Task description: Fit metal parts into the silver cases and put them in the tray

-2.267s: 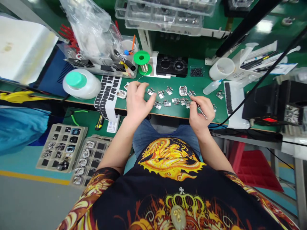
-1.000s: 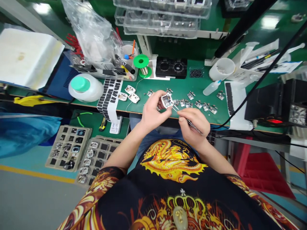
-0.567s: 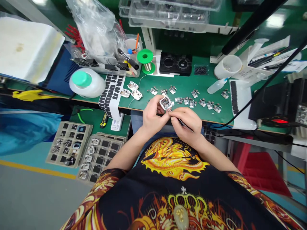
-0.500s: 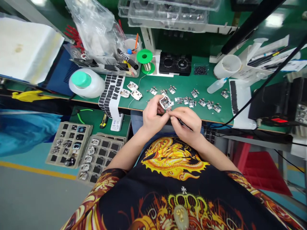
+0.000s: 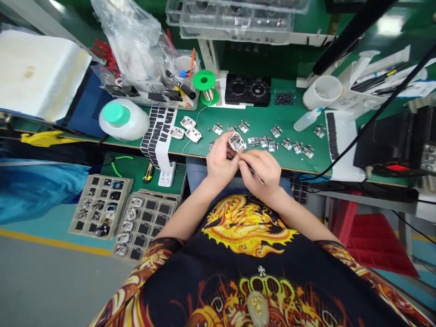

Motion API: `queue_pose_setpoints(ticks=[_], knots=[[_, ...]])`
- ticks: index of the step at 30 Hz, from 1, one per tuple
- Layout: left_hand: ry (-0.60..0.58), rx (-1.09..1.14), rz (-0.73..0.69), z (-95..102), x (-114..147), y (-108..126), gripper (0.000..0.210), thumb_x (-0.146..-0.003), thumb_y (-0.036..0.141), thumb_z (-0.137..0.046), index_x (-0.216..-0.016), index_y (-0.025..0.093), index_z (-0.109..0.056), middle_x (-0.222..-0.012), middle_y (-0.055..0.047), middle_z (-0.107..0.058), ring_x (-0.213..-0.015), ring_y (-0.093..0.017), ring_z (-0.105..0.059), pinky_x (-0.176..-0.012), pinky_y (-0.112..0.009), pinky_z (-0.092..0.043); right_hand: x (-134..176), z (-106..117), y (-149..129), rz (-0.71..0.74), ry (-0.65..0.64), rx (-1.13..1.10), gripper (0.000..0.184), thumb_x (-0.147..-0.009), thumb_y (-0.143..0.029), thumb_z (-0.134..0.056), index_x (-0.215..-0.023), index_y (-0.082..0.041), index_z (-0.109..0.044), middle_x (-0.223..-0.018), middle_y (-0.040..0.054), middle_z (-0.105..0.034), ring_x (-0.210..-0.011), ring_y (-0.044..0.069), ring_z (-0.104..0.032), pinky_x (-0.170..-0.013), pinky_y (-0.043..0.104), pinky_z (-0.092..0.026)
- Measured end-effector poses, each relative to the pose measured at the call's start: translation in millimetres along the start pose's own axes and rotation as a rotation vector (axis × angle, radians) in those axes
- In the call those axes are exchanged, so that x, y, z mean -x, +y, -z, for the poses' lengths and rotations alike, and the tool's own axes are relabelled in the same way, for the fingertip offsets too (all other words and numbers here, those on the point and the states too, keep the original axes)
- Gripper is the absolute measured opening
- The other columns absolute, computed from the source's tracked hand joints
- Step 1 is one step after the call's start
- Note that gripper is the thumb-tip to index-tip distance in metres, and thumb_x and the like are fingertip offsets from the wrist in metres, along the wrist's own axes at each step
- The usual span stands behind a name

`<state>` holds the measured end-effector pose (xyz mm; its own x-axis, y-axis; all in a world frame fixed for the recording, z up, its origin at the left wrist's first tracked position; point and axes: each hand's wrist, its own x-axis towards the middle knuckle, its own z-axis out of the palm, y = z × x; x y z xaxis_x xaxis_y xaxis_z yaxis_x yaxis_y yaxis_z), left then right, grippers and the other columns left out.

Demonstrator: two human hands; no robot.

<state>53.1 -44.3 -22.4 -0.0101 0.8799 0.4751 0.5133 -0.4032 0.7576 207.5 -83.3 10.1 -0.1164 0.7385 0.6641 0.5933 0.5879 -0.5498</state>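
My left hand (image 5: 220, 161) is closed around the edge of a small silver-white watch-like housing (image 5: 236, 142), tilted so its open inner side with small parts faces me. My right hand (image 5: 261, 171) pinches slim metal tweezers (image 5: 256, 175); their rear end sticks out below the fingers, and their tips are hidden at the housing's lower edge. Both hands meet just over the bench's front edge. Several small metal modules (image 5: 286, 144) lie on the green bench beyond and to the right. Three similar white housings (image 5: 193, 134) rest to the left.
A solder wire spool (image 5: 204, 81) stands behind, its wire trailing across the bench (image 5: 218, 116). At left are a white bottle (image 5: 117, 119) and a sticker strip (image 5: 158, 131); parts trays (image 5: 124, 227) sit lower. A dropper bottle (image 5: 308, 120) and black cable (image 5: 368, 129) are at right.
Both hands have shifted slightly, the left a little up and right with the housing. My right hand has turned, so the tweezers stand steeper and moved a little left.
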Motion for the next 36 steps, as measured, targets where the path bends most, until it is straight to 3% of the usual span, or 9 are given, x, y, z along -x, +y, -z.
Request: queue_pose_setpoints(ticks=[4,10,19,25,32,36], knots=[[0.047,-0.014,0.023,-7.6,0,-8,0.047,-0.096,0.032,-0.077,-0.139,0.024,-0.058,-0.106,-0.001,-0.071,-0.076,-0.013,-0.065,-0.071,-0.029,-0.057,5,-5,5,0.056,0.017,0.012,0.027,-0.103,-0.017,-0.067,-0.127,-0.025,-0.076,-0.112,0.0098,-0.081,-0.1,0.025,-0.076,-0.088,0.043,-0.065],[0.023,-0.069,0.088,-8.5,-3,-14,0.045,-0.096,0.034,-0.078,-0.135,0.023,-0.059,-0.094,0.001,-0.069,-0.077,-0.015,-0.065,-0.071,-0.029,-0.053,14,-18,11,0.147,0.035,0.175,0.029,-0.103,-0.018,-0.067,-0.128,-0.028,-0.077,-0.114,0.0095,-0.082,-0.098,0.025,-0.077,-0.083,0.042,-0.066],[0.023,0.07,0.254,-4.0,-9,-4,0.047,-0.086,0.037,-0.086,-0.123,0.026,-0.059,-0.081,0.006,-0.06,-0.069,-0.011,-0.059,-0.064,-0.025,-0.047,20,-26,15,0.218,0.143,0.189,0.033,-0.1,-0.015,-0.071,-0.128,-0.032,-0.078,-0.113,0.0076,-0.083,-0.096,0.023,-0.076,-0.082,0.039,-0.068],[-0.003,0.061,0.203,-1.7,-7,-5,0.046,-0.089,0.035,-0.082,-0.127,0.027,-0.057,-0.086,0.005,-0.06,-0.071,-0.012,-0.061,-0.065,-0.025,-0.049,11,-11,6,0.007,0.033,-0.068,0.027,-0.103,-0.018,-0.068,-0.123,-0.03,-0.079,-0.113,0.008,-0.081,-0.099,0.023,-0.077,-0.087,0.042,-0.066],[0.029,0.117,0.068,0.6,-3,-1,0.053,-0.084,0.021,-0.077,-0.132,0.026,-0.054,-0.09,0.005,-0.059,-0.069,-0.008,-0.06,-0.061,-0.021,-0.052,-3,1,-1,-0.057,0.092,-0.183,0.02,-0.103,-0.02,-0.068,-0.118,-0.026,-0.081,-0.109,0.008,-0.083,-0.1,0.023,-0.08,-0.089,0.043,-0.067],[0.057,0.115,0.013,2.7,-2,5,0.052,-0.087,0.021,-0.076,-0.133,0.025,-0.053,-0.097,0.003,-0.063,-0.073,-0.008,-0.064,-0.065,-0.023,-0.056,-6,5,1,-0.153,0.11,-0.243,0.015,-0.103,-0.024,-0.069,-0.112,-0.027,-0.082,-0.105,0.0052,-0.085,-0.096,0.021,-0.081,-0.09,0.043,-0.067]])
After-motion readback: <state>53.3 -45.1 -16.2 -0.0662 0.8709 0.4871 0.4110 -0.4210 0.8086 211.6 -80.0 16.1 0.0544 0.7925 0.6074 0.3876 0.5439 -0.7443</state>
